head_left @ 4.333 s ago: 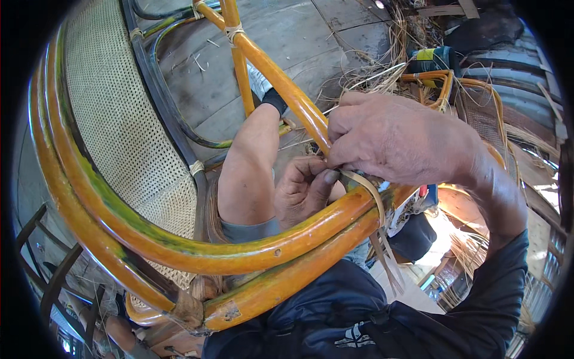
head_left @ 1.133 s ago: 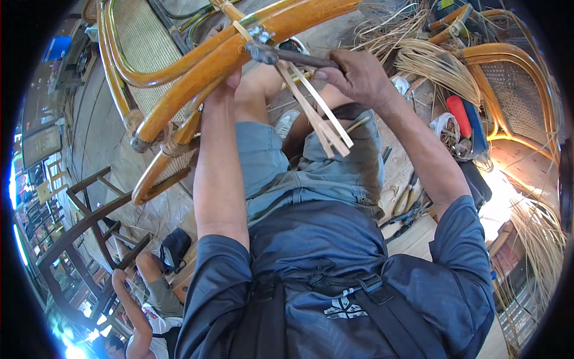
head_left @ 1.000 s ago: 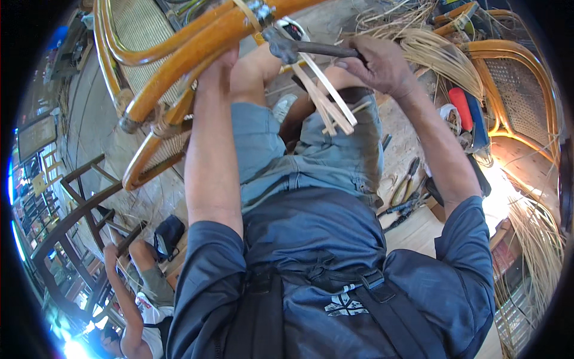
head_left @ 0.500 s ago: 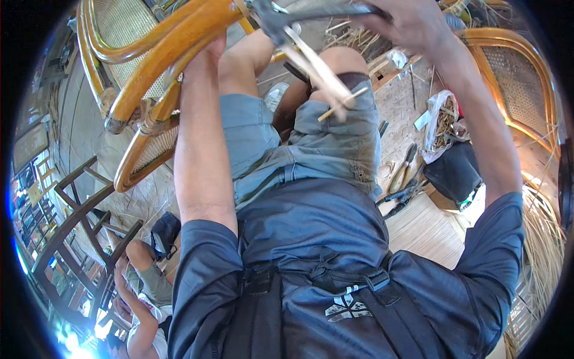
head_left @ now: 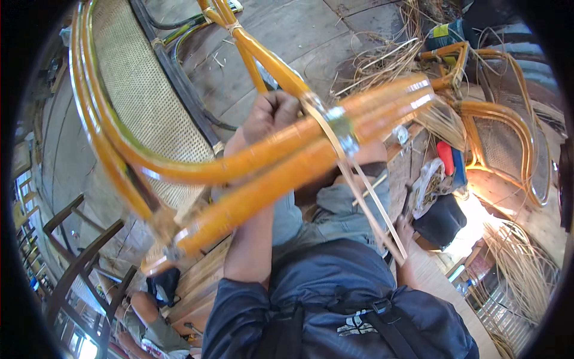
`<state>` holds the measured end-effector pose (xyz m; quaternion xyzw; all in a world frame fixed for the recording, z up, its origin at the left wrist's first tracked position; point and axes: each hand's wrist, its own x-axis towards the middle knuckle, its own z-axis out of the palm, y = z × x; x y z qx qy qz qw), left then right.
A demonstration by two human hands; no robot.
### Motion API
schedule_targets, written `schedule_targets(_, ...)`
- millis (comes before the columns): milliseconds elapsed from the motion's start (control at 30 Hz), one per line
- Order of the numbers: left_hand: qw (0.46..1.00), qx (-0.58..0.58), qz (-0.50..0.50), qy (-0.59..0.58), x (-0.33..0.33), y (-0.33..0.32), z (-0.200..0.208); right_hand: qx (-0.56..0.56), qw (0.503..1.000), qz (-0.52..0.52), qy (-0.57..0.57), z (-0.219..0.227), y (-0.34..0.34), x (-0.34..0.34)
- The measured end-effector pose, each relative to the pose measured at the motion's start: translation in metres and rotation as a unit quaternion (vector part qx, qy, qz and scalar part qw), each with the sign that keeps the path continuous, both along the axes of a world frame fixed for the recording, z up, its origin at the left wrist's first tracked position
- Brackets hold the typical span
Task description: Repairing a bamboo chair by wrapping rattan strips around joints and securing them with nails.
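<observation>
Tilted across my lap is a chair frame of glossy orange-brown rattan poles (head_left: 257, 191), with a woven cane panel (head_left: 140, 90). My left hand (head_left: 272, 113) is closed in a fist against the frame, its forearm passing beneath the lower rails. A pale binding strip (head_left: 326, 128) wraps the joint, and its loose ends (head_left: 379, 206) hang toward my right side. My right hand (head_left: 405, 234) is low beside my right thigh, blurred and partly behind the strip ends. Just beyond it lies a dark tool (head_left: 409, 200), too blurred to name; whether the fingers grip it is unclear.
At the right are a black bag (head_left: 441, 220), a clear plastic bag of scraps (head_left: 427, 185) and another rattan chair (head_left: 508, 113). Bundled cane strips (head_left: 520, 263) lie lower right. A dark wooden frame (head_left: 66, 263) and a seated person (head_left: 149, 317) are at the lower left.
The chair frame has swung right and nearer, over my lap. My left fist now shows beyond the rail. My right hand has dropped from the top to beside my thigh; the dark-headed tool left the joint.
</observation>
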<state>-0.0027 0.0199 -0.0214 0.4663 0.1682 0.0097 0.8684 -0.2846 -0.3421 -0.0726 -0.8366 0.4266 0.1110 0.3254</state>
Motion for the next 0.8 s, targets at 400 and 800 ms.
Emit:
schedule_targets(400,0.996,-0.071,-0.019,-0.044,-0.008,0.0,0.02,0.061,0.984,-0.134,0.103,-0.002,-0.021,-0.01)
schedule_targets(800,0.992,-0.079,-0.095,0.002,-0.025,0.007,0.008,-0.081,0.988,0.001,0.131,0.044,-0.061,-0.03)
